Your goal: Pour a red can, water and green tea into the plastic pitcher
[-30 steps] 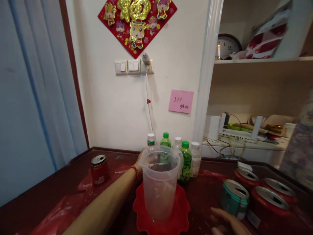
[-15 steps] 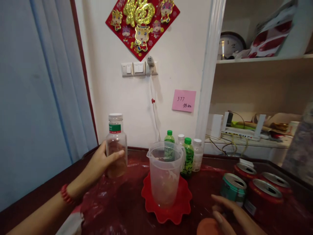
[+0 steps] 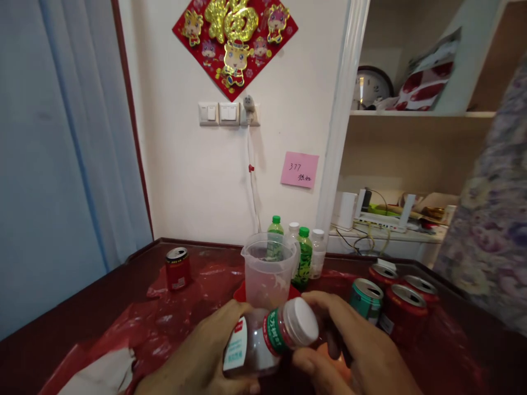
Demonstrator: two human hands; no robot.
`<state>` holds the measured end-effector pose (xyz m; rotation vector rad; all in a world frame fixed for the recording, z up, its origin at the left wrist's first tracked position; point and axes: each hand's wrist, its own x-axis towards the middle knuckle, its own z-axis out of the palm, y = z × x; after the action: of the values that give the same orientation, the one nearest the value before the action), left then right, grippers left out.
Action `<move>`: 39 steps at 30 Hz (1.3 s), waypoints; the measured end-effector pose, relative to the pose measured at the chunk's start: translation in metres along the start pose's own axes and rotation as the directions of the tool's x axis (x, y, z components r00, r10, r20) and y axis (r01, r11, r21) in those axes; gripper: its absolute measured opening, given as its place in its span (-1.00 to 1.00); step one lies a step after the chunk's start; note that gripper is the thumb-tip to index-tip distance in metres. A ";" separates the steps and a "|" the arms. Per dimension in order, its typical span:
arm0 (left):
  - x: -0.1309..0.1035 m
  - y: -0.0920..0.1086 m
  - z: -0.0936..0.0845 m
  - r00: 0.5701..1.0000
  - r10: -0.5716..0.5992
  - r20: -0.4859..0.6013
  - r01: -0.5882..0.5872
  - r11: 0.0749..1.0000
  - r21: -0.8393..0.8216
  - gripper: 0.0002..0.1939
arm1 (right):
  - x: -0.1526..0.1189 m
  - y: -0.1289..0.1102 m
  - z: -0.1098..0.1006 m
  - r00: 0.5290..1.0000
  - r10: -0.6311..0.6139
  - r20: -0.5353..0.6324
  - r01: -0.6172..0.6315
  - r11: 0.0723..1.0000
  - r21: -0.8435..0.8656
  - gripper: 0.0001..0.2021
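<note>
My left hand (image 3: 197, 356) grips the body of a clear plastic bottle (image 3: 257, 343) with a green and white label, held tilted low in front of me. My right hand (image 3: 349, 351) wraps its fingers by the bottle's white cap (image 3: 302, 322). Just behind the bottle a clear plastic jug (image 3: 268, 269) stands upright on a red scalloped mat (image 3: 241, 293) on the dark red table (image 3: 61, 334).
Several small bottles (image 3: 304, 258) stand by the wall behind the jug. A red can (image 3: 178, 267) sits at the left, and a green can (image 3: 365, 299) with red cans (image 3: 405, 310) at the right. White paper (image 3: 102, 373) lies near left. A patterned cloth (image 3: 489, 230) hangs at right.
My left hand has brought the bottle from the left of the jug down in front of me and tilted it. My right hand rose from the table to the bottle's cap.
</note>
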<state>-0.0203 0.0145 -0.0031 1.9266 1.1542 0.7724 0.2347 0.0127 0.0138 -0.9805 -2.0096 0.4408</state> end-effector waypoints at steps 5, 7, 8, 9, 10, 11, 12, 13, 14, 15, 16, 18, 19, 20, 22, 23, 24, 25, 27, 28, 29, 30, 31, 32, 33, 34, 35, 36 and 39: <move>-0.001 0.008 0.001 0.999 -0.029 0.031 0.025 0.995 0.100 -0.64 | 0.000 0.005 0.008 0.999 0.041 0.036 -0.037 0.995 -0.096 -0.80; -0.003 0.010 -0.001 0.999 -0.031 0.045 0.025 0.992 0.124 -0.67 | 0.002 0.005 0.004 0.999 0.017 0.052 -0.012 0.996 -0.089 -0.86; -0.003 0.010 -0.002 0.998 -0.035 0.044 0.029 0.991 0.133 -0.68 | 0.003 0.003 0.001 0.998 -0.016 0.065 0.020 0.998 -0.065 -0.84; -0.004 0.010 -0.002 0.998 -0.042 0.043 0.036 0.991 0.131 -0.69 | 0.005 0.001 -0.004 0.995 -0.056 0.078 0.059 0.998 -0.037 -0.78; -0.004 0.010 -0.003 0.998 -0.046 0.042 0.041 0.992 0.119 -0.68 | 0.007 -0.001 -0.008 0.992 -0.094 0.083 0.096 0.995 -0.017 -0.70; -0.004 0.011 -0.003 0.998 -0.046 0.043 0.042 0.994 0.097 -0.67 | 0.009 -0.003 -0.012 0.989 -0.126 0.080 0.127 0.992 -0.007 -0.62; -0.004 0.011 -0.002 0.998 -0.042 0.050 0.038 0.997 0.070 -0.66 | 0.010 -0.005 -0.015 0.987 -0.145 0.064 0.146 0.989 -0.010 -0.55; -0.004 0.012 -0.001 0.998 -0.037 0.056 0.035 0.998 0.043 -0.65 | 0.010 -0.007 -0.017 0.989 -0.140 0.043 0.141 0.990 -0.027 -0.50; -0.003 0.013 0.001 0.997 -0.033 0.063 0.031 0.999 0.022 -0.65 | 0.010 -0.007 -0.017 0.993 -0.118 0.015 0.118 0.992 -0.053 -0.47; -0.003 0.014 0.002 0.997 -0.031 0.071 0.030 0.999 0.011 -0.66 | 0.009 -0.006 -0.015 0.996 -0.085 -0.002 0.085 0.993 -0.079 -0.48; -0.003 0.014 0.004 0.996 -0.034 0.077 0.033 0.999 0.014 -0.67 | 0.008 -0.005 -0.012 0.999 -0.045 0.002 0.045 0.994 -0.104 -0.56; -0.002 0.013 0.007 0.995 -0.039 0.088 0.035 0.998 0.043 -0.67 | 0.007 -0.001 -0.006 0.997 0.045 0.056 -0.036 0.990 -0.138 -0.79; -0.001 0.012 0.007 0.995 -0.037 0.091 0.032 0.998 0.062 -0.66 | 0.007 0.002 -0.004 0.994 0.072 0.087 -0.059 0.988 -0.141 -0.85; 0.000 0.009 0.007 0.995 -0.036 0.097 0.028 0.996 0.080 -0.64 | 0.007 0.004 -0.003 0.991 0.076 0.110 -0.061 0.989 -0.133 -0.88; 0.002 0.003 0.005 0.994 -0.038 0.101 0.028 0.995 0.100 -0.61 | 0.009 0.006 -0.005 0.991 0.000 0.135 0.010 0.997 -0.077 -0.90; 0.003 0.000 0.004 0.994 -0.041 0.101 0.031 0.994 0.104 -0.60 | 0.010 0.007 -0.007 0.988 -0.068 0.137 0.073 0.997 -0.030 -0.81; 0.004 -0.004 0.003 0.994 -0.043 0.099 0.032 0.993 0.115 -0.61 | 0.012 0.007 -0.010 0.981 -0.134 0.139 0.133 0.991 0.020 -0.73; 0.005 -0.007 0.003 0.994 -0.045 0.095 0.033 0.991 0.131 -0.63 | 0.013 0.007 -0.013 0.972 -0.190 0.140 0.182 0.981 0.070 -0.68; 0.005 -0.014 0.002 0.996 -0.040 0.077 0.027 0.987 0.158 -0.62 | 0.015 0.007 -0.018 0.963 -0.251 0.100 0.235 0.961 0.145 -0.64; 0.004 -0.016 0.001 0.997 -0.032 0.068 0.021 0.986 0.164 -0.60 | 0.015 0.008 -0.019 0.965 -0.256 0.056 0.244 0.956 0.162 -0.62; 0.004 -0.018 0.000 0.998 -0.025 0.060 0.014 0.986 0.165 -0.57 | 0.015 0.009 -0.020 0.969 -0.249 -0.004 0.246 0.955 0.164 -0.60; 0.003 -0.018 -0.003 0.998 -0.017 0.054 0.007 0.986 0.165 -0.52 | 0.015 0.012 -0.020 0.970 -0.230 -0.080 0.240 0.958 0.155 -0.58; 0.002 -0.017 -0.007 0.999 -0.008 0.041 0.000 0.985 0.173 -0.48 | 0.015 0.015 -0.020 0.966 -0.200 -0.163 0.223 0.965 0.139 -0.56; 0.002 -0.015 -0.012 1.000 0.005 0.018 -0.009 0.981 0.193 -0.44 | 0.015 0.018 -0.020 0.958 -0.163 -0.237 0.195 0.973 0.120 -0.56; 0.002 -0.011 -0.019 0.999 0.026 -0.023 -0.020 0.974 0.228 -0.42 | 0.015 0.022 -0.019 0.947 -0.125 -0.297 0.162 0.981 0.105 -0.57; 0.003 -0.006 -0.027 0.996 0.056 -0.074 -0.033 0.960 0.277 -0.41 | 0.015 0.025 -0.018 0.936 -0.089 -0.341 0.130 0.987 0.098 -0.59; 0.004 0.000 -0.037 0.987 0.096 -0.127 -0.048 0.941 0.336 -0.40 | 0.015 0.029 -0.018 0.927 -0.058 -0.369 0.102 0.990 0.101 -0.61; 0.007 0.006 -0.048 0.973 0.143 -0.179 -0.059 0.913 0.405 -0.40 | 0.014 0.031 -0.017 0.922 -0.034 -0.386 0.081 0.991 0.106 -0.62; 0.020 0.021 -0.082 0.931 0.253 -0.263 -0.037 0.783 0.621 -0.41 | 0.013 0.035 -0.018 0.911 0.008 -0.411 0.045 0.992 0.119 -0.64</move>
<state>-0.0676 0.0502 0.0607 2.5119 1.6246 0.9124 0.2613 0.0441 0.0099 -0.8899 -1.5890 0.3147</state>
